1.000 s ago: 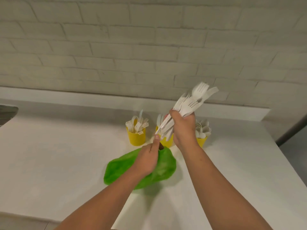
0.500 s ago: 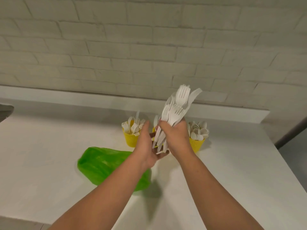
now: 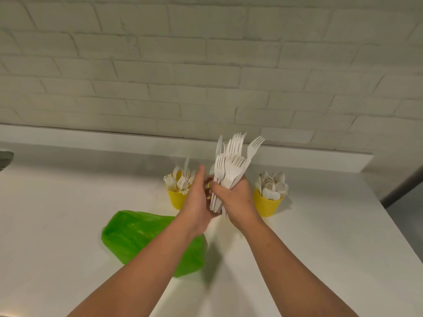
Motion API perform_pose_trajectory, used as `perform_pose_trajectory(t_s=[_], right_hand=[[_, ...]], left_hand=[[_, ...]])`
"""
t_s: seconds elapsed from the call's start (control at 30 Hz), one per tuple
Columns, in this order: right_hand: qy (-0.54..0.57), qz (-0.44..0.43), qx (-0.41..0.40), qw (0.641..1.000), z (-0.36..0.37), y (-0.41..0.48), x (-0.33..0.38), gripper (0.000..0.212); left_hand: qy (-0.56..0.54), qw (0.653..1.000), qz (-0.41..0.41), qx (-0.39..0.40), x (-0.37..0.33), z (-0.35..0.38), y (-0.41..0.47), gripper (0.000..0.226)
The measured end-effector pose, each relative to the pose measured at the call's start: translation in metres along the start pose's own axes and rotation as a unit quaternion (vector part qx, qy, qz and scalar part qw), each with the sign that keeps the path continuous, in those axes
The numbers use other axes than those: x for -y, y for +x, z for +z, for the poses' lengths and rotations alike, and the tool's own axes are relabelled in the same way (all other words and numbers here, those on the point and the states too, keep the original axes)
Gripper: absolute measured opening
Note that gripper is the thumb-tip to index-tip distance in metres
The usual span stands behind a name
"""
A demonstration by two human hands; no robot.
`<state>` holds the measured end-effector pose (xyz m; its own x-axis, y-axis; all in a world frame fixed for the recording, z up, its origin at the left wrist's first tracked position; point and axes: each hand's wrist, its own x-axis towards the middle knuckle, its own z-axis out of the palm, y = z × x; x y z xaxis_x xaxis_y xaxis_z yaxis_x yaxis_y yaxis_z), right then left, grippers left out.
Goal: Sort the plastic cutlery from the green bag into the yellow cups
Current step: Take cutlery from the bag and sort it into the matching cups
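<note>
A green bag (image 3: 142, 234) lies slack and flattened on the white worktop (image 3: 57, 213), at about 7 o'clock from the hands, with the left forearm crossing over its right part. Past the bag, at 10 o'clock from the left hand, stands the left yellow cup (image 3: 175, 199), upright and holding white forks (image 3: 180, 183) with their tines up; the hand hides its right side.

The left hand (image 3: 198, 202) is raised above the worktop with its fingers fairly straight and pointing to 12 o'clock, palm turned toward the lower handles of the bundle. Its grip is not closed on anything; motion blur hides whether the palm touches the handles.

The bundle of forks (image 3: 231, 168) stands nearly upright, tines fanning out toward 12 and 1 o'clock, handles pointing to 6. The right hand (image 3: 239, 199) has its grip wrapped round the middle of that bundle, fingers curled over the handles.

At 3 o'clock from the right hand, just beside it, the right yellow cup (image 3: 266, 205) stands upright on the worktop, filled with white spoons (image 3: 273, 188), bowls up. A pale brick wall (image 3: 206, 65) rises behind.
</note>
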<state>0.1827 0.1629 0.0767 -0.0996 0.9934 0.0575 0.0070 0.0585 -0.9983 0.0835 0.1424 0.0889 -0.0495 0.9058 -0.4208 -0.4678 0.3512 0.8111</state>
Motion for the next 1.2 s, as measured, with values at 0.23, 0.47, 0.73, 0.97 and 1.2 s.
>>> perform_pose_trajectory(t_s=[0.23, 0.47, 0.73, 0.97, 1.2], right_hand=[[-0.147, 0.022, 0.135, 0.980, -0.002, 0.001, 0.000, 0.056], [-0.177, 0.056, 0.189, 0.964, -0.007, -0.003, 0.004, 0.042], [-0.129, 0.119, 0.106, 0.979, -0.014, -0.011, 0.002, 0.037], [0.400, 0.208, -0.131, 0.883, 0.014, -0.006, 0.008, 0.025], [0.224, 0.172, -0.126, 0.951, 0.024, -0.013, 0.008, 0.026]], left_hand=[[0.099, 0.991, 0.084, 0.029, -0.013, -0.006, 0.013, 0.033], [-0.044, 0.996, 0.065, -0.049, -0.005, -0.003, 0.019, 0.014], [-0.227, 0.973, 0.034, -0.004, -0.020, -0.011, 0.025, 0.008], [-0.206, 0.962, 0.174, 0.046, -0.017, 0.019, 0.008, 0.046], [-0.176, 0.970, 0.152, 0.068, -0.018, 0.019, 0.005, 0.029]])
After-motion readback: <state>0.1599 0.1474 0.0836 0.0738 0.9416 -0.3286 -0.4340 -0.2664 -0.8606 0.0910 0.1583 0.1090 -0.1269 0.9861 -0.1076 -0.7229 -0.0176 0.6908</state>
